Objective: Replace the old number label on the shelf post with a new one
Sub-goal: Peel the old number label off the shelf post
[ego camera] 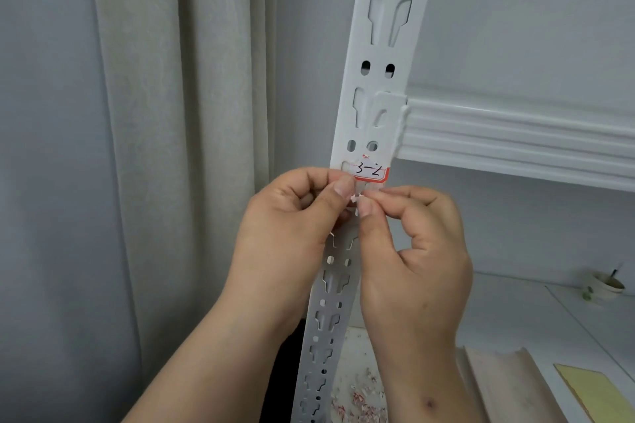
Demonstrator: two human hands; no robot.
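Left hand [292, 216] and right hand [412, 240], frame centre, fingers curled, together pinching a small torn scrap [357, 196] just below the number label [369, 171] on the white slotted shelf post [374, 86]. Left of frame: grey curtain [154, 113]. Right: shelf beam [515, 137], pale wall. Lower right: shreds [357, 395] on the floor, yellow sheet [598, 391], small cup [606, 285].
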